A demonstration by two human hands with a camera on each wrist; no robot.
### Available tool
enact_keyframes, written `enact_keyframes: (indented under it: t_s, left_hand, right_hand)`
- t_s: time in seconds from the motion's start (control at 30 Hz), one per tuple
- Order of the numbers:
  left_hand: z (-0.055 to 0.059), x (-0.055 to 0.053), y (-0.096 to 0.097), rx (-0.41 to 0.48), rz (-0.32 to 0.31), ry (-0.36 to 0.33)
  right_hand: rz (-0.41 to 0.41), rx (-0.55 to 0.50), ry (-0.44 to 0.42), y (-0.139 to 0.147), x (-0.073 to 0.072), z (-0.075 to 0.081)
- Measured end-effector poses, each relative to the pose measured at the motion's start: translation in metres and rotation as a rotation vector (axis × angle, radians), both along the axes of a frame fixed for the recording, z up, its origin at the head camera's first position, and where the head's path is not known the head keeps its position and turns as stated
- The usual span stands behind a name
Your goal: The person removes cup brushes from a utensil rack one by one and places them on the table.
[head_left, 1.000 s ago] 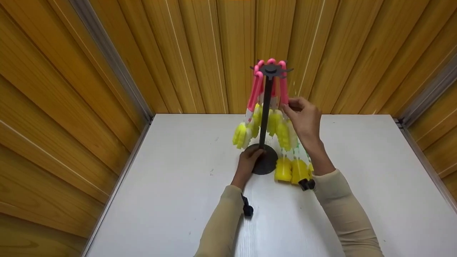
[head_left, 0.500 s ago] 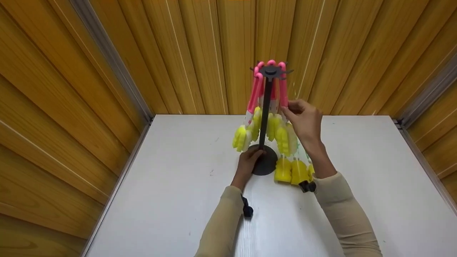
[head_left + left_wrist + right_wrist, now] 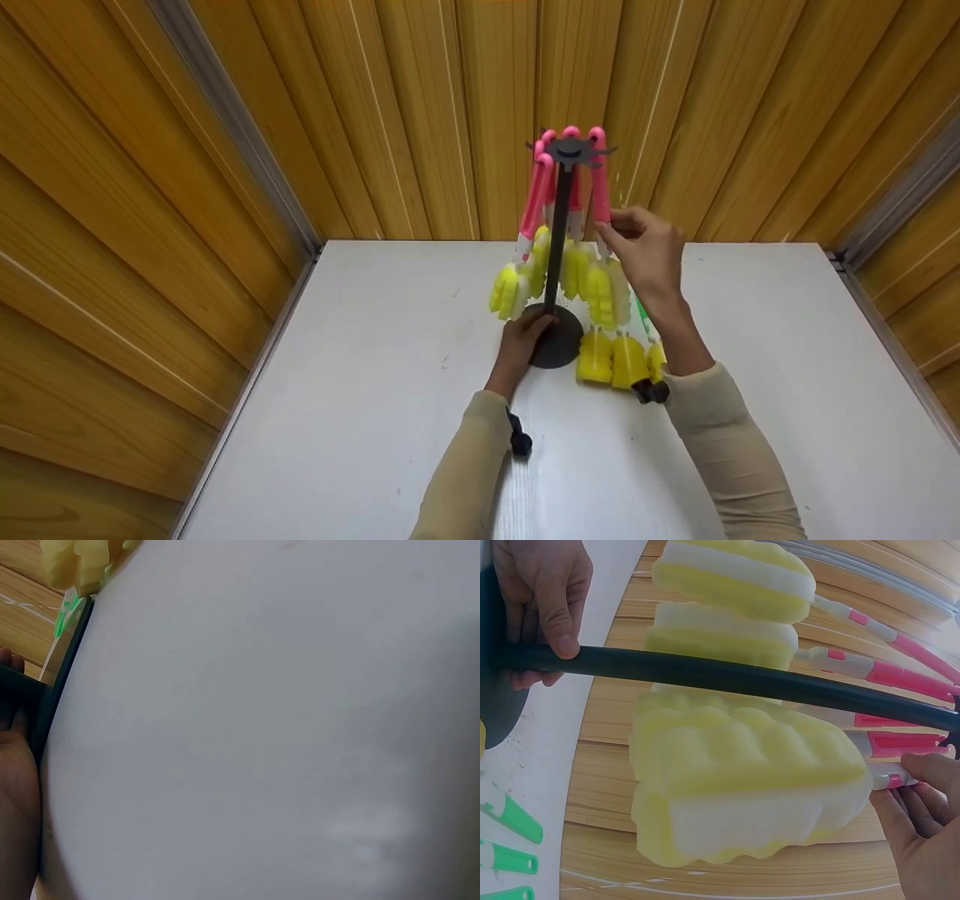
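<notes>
A black stand (image 3: 556, 255) with a round base (image 3: 559, 346) rises from the white table, hooks spreading from its top. Several pink-handled sponge brushes (image 3: 531, 202) with yellow-and-white heads hang around it. Low on the pole, my left hand (image 3: 517, 341) grips it just above the base; in the right wrist view its thumb and fingers lie around the pole. My right hand (image 3: 649, 251) pinches the handle of the right-hand sponge brush (image 3: 601, 180), whose hooked end is at the stand's top. That brush's thick head (image 3: 757, 780) fills the middle of the right wrist view.
Right of the base lie several more sponge brushes, their yellow heads (image 3: 628, 361) toward me and partly behind the right sleeve. Their green handles (image 3: 517, 819) show in the right wrist view. Wood-grain panels (image 3: 420, 112) enclose the table's back and sides.
The pinched brush has come down slightly, then shifted a little to the right with my right hand. The left hand has kept its place on the pole.
</notes>
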State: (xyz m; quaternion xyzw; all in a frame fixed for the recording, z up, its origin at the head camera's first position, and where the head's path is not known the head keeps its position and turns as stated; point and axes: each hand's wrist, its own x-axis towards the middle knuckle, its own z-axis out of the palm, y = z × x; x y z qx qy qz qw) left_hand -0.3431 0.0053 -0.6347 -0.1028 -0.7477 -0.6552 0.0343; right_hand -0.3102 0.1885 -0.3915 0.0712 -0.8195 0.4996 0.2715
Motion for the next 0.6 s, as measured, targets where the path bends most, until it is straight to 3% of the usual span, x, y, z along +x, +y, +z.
enact_keyframes:
  t_s: [0.3,0.43,0.6]
  left_hand:
    - [0.028,0.017,0.003,0.057,0.024,-0.063]
    - [0.025,0.015,0.003,0.05,0.022,-0.053]
    - [0.008,0.005,0.003,0.03,0.032,-0.051]
  right_hand:
    - [-0.002,0.002,0.014,0.003,0.0,0.005]
    - [-0.004,0.014,0.029,0.004,-0.001,0.008]
    - [-0.008,0.01,0.023,0.008,-0.001,0.011]
